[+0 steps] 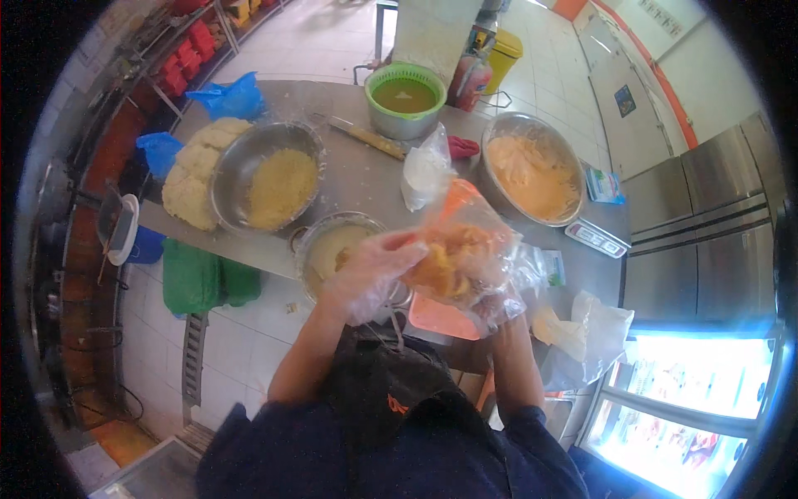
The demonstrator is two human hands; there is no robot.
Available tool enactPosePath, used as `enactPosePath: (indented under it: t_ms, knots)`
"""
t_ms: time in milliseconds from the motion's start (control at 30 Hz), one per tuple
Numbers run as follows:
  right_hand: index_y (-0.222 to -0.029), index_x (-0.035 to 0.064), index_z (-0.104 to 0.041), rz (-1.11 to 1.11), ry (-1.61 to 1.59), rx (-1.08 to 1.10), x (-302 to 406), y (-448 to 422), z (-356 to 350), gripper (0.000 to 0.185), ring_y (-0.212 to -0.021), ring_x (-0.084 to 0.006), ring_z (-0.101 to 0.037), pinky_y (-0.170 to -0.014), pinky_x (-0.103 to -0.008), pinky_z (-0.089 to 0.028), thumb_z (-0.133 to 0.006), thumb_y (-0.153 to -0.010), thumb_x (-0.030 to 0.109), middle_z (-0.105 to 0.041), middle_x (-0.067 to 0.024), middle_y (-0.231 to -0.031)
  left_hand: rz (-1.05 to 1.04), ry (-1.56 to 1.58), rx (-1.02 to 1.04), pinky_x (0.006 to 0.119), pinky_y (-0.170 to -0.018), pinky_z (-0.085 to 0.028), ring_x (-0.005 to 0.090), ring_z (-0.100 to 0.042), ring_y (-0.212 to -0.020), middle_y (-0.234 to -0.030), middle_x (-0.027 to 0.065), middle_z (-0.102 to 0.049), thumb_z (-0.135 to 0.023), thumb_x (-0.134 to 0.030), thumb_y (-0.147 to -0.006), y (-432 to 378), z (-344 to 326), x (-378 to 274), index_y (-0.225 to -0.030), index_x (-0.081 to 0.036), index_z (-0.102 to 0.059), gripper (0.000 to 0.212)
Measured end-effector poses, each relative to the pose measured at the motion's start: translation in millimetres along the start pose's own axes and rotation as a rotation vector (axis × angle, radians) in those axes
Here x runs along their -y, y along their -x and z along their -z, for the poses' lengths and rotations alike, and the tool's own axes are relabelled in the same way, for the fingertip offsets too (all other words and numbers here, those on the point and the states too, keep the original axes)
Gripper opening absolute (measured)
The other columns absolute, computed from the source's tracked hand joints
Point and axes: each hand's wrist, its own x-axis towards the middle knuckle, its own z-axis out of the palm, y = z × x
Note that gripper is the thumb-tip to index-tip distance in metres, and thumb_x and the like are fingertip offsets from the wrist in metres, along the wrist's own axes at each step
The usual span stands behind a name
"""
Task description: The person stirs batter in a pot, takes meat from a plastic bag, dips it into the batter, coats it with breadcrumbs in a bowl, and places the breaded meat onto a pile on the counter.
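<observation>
My left hand [374,268], in a clear plastic glove, grips the left side of a clear plastic bag [461,249]. Orange-yellow food pieces [452,265] show through it; blur hides exactly what they are. My right hand [502,305], also gloved, holds the bag from below on the right, its fingers partly covered by crumpled plastic. Under my left hand stands a metal pot [300,262] with pale batter [330,246]. A pink tray [436,315] lies beneath the bag, close to my apron.
Left on the steel table [355,178] sit a steel bowl [227,181] of yellow crumbs and dough-like lumps [193,181]. Behind are a green strainer [402,72] over a pot and a white bag [427,171]. Right, an orange mixture fills another bowl [489,193] beside a scale [598,237].
</observation>
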Motion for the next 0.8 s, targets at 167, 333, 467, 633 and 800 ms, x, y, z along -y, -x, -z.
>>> enactPosePath:
  t_ms: [167,333,467,633,800]
  knots:
    - [-0.138,0.0084,-0.053,-0.104,-0.073,0.105,-16.1,-37.8,-59.7,0.053,-0.101,-0.0229,-0.07,-0.076,-0.0345,-0.063,-0.074,-0.091,0.018,-0.066,-0.0109,-0.121,-0.271,-0.019,-0.586,0.026,-0.09,-0.053,0.0119,-0.067,-0.1,-0.117,0.0083,-0.071,-0.068,-0.012,-0.097,42.6,27.3,-8.0,-0.13,0.007,-0.063,0.038]
    - [-0.138,0.0082,-0.053,-0.194,-0.116,0.152,-33.9,-59.5,-115.2,0.053,-0.1,-0.0232,-0.07,-0.075,-0.0346,-0.063,-0.075,-0.091,0.018,-0.066,-0.0112,-0.12,-0.379,-0.267,-0.741,0.026,-0.079,-0.055,0.0118,-0.068,-0.089,-0.104,0.0073,-0.073,-0.067,-0.009,-0.097,75.3,73.1,-41.9,-0.12,0.006,-0.069,0.028]
    - [-0.138,0.008,-0.052,-0.235,-0.156,0.151,-43.5,-58.6,-148.2,0.053,-0.1,-0.0234,-0.07,-0.075,-0.0347,-0.063,-0.075,-0.091,0.018,-0.066,-0.0114,-0.12,-0.593,-0.031,-0.638,0.023,-0.077,-0.052,0.009,-0.064,-0.087,-0.1,0.005,-0.072,-0.064,-0.011,-0.098,80.1,71.8,-67.9,-0.117,0.006,-0.071,0.026]
    - [-0.135,0.0071,-0.053,-0.214,-0.301,0.187,-40.5,-48.2,-183.3,0.051,-0.103,-0.0233,-0.07,-0.081,-0.0355,-0.064,-0.075,-0.09,0.016,-0.064,-0.0127,-0.122,-0.597,-0.116,-0.688,0.024,-0.075,-0.053,0.009,-0.064,-0.083,-0.096,0.0045,-0.071,-0.065,-0.007,-0.097,64.9,107.3,-70.3,-0.114,0.006,-0.071,0.022]
    - [-0.133,0.0023,-0.052,-0.057,-0.26,0.044,-67.7,-42.0,-173.5,0.051,-0.091,-0.0211,-0.072,-0.072,-0.0309,-0.064,-0.075,-0.09,0.019,-0.067,-0.0105,-0.113,-0.64,-0.224,-0.708,0.024,-0.074,-0.054,0.0098,-0.064,-0.081,-0.092,0.0035,-0.069,-0.064,-0.008,-0.098,50.7,117.7,-66.7,-0.111,0.004,-0.071,0.019]
